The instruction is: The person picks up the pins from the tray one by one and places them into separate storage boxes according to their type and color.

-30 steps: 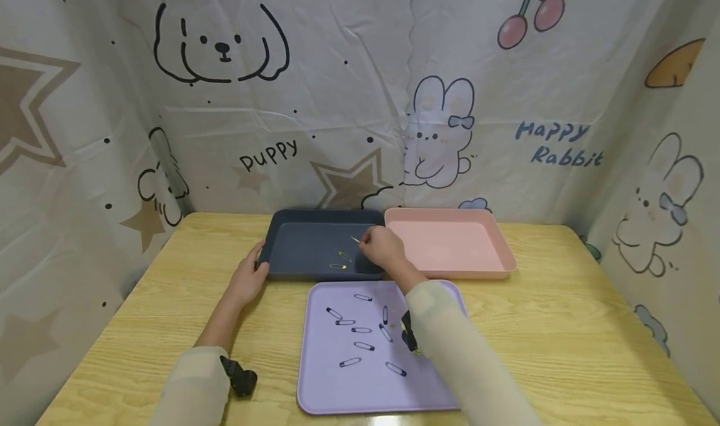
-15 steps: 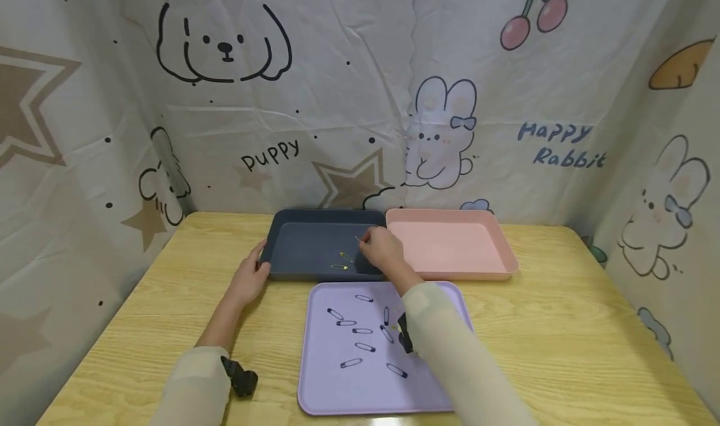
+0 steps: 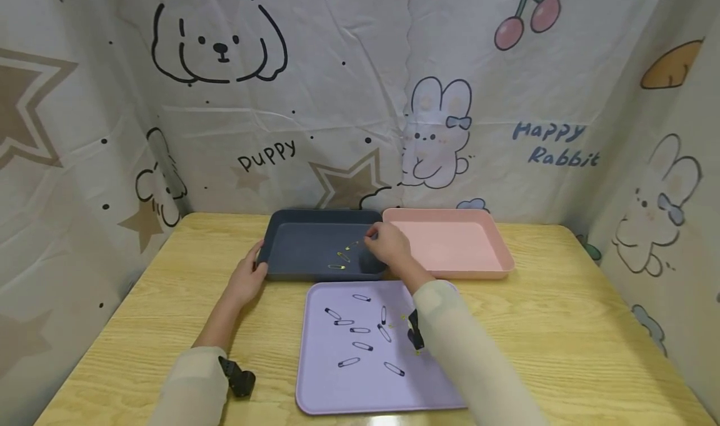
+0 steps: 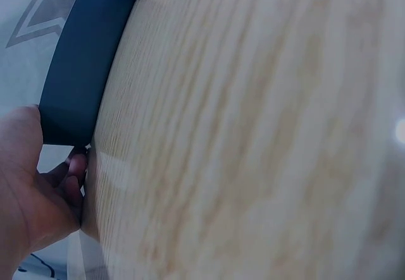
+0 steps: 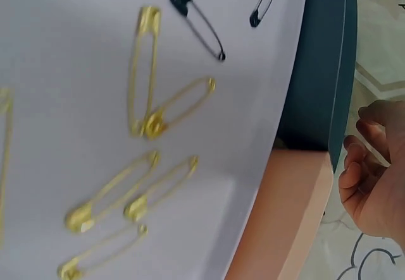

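Note:
My left hand (image 3: 245, 280) grips the left end of the dark blue tray (image 3: 304, 276); in the left wrist view its thumb (image 4: 22, 125) lies along the tray's end, with fingers curled lower down. Over that tray's right side hovers my right hand (image 3: 389, 245), loosely curled and holding nothing. Just left of its fingertips, a gold safety pin (image 3: 352, 245) lies in the tray near two others, one gold safety pin (image 3: 344, 257) and another gold safety pin (image 3: 336, 267). Several black safety pins (image 3: 362, 346) and gold safety pins (image 5: 114, 191) are spread on the lilac tray (image 3: 326, 395), partly hidden under my right forearm.
A pink tray (image 3: 450, 245) stands right against the dark blue one. The lilac tray lies in front of both on the wooden table (image 3: 562, 326). A printed curtain (image 3: 349, 101) hangs behind and along both sides.
My right hand has let go of a gold safety pin, which now lies in the dark blue tray, and has drawn back slightly to the right. The left hand keeps its place.

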Tool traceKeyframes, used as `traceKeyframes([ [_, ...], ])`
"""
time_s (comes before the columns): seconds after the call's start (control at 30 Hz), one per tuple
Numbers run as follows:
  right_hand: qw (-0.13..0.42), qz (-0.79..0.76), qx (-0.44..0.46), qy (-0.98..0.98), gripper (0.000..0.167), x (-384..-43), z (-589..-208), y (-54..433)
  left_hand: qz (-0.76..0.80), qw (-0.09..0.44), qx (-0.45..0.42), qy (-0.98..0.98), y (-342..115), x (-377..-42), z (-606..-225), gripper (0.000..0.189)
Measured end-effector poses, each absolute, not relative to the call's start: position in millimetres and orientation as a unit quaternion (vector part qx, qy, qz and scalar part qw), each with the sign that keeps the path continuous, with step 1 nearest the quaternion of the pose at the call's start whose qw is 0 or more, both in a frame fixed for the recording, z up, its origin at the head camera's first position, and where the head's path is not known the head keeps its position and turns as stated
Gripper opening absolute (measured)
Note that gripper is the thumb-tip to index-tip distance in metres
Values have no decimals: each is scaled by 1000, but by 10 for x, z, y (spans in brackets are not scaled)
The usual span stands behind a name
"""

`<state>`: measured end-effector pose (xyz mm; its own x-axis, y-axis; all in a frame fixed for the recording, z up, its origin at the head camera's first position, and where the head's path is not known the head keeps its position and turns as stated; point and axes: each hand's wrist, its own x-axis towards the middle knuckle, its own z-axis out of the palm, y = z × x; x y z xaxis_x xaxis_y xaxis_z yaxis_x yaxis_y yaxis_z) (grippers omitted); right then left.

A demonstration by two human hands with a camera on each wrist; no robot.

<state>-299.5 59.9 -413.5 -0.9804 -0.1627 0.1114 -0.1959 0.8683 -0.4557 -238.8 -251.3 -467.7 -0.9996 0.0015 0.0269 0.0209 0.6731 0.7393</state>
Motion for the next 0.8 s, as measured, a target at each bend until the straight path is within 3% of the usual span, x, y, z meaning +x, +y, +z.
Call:
traceKeyframes([
  [0.8,13,281,127,-951,19,-2700,-4037,929,-413,16,-14,-911,-2500,-2388,-4667,58],
])
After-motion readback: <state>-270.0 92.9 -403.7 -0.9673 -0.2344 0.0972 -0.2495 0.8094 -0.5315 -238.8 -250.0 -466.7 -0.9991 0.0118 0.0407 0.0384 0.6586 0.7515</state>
